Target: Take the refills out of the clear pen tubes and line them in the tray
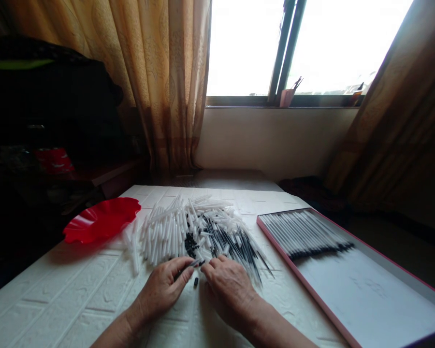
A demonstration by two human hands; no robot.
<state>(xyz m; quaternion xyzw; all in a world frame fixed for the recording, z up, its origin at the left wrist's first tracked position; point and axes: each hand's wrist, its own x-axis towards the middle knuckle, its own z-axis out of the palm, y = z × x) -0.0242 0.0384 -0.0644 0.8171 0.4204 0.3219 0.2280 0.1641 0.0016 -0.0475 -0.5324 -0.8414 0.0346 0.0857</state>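
Note:
My left hand (166,282) is closed, with a thin greyish pen tube (195,263) pinched between thumb and fingers and pointing right. Close beside it, my right hand (232,282) has its fingers bent together at the front edge of the pile; whatever they grip is hidden. On the table between the hands lies one small black pen plug (196,281). Just beyond are a heap of small black plugs (191,244), many white pen barrels (163,232) to the left, and dark pen refills (235,244) to the right.
A red wavy-rimmed dish (105,220) sits at the left of the white brick-patterned table (72,295). At the right, a pink-edged tray (304,290) holds a row of pens (306,232) with black ends. Curtains and a window stand behind.

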